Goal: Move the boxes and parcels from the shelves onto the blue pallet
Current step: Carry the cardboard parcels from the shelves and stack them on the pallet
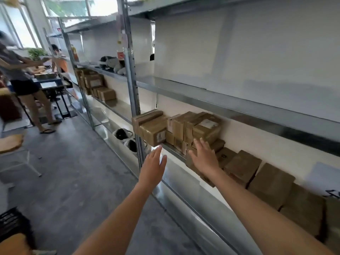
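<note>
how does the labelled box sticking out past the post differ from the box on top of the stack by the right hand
The box by the post overhangs the shelf edge; the top box sits further back on the stack. The first carries its label on the front face, the second on top. The right hand reaches near the second only. Both are brown taped cardboard.

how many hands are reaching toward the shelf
2: left hand open, below the overhanging box; right hand open against the stacked boxes. Neither grips anything.

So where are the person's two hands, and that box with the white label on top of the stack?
left hand (pixel 153 165), head view, on the back of the hand.
right hand (pixel 205 157), head view, on the back of the hand.
labelled box (pixel 207 128), head view, on its brown top face beside the label.
</note>
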